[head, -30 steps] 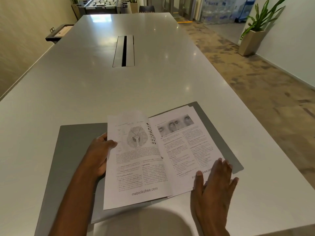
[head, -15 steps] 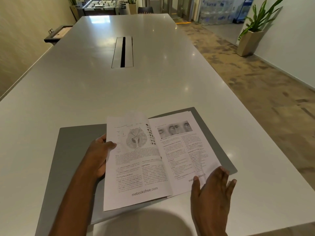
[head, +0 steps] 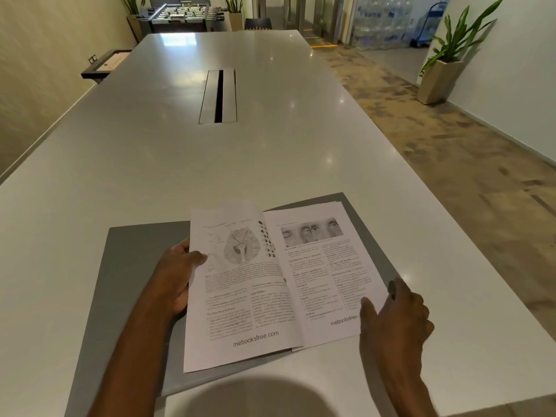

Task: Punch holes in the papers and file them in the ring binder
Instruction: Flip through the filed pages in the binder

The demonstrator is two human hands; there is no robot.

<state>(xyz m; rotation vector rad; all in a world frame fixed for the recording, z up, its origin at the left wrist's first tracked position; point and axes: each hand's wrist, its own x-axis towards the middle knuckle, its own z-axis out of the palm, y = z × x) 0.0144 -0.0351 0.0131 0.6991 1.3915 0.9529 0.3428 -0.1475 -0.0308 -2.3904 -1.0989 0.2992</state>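
Note:
A grey ring binder lies open on the white table in front of me. Printed papers are filed in it: a left sheet with a brain diagram is lifted off the cover, and a right stack with eye photos lies flat. My left hand grips the left sheet's outer edge, thumb on top. My right hand rests on the right stack's lower right corner, its thumb on the paper and its fingers curled at the edge. The rings are hidden under the pages. No hole punch is in view.
A metal cable slot is set in the table's middle. The table's right edge drops to patterned floor. A potted plant stands by the right wall, a foosball table at the far end, a dark shelf at the left.
My right hand has slid slightly right and curled its fingers at the right stack's corner. The left hand still holds the lifted sheet. The view has tilted a little.

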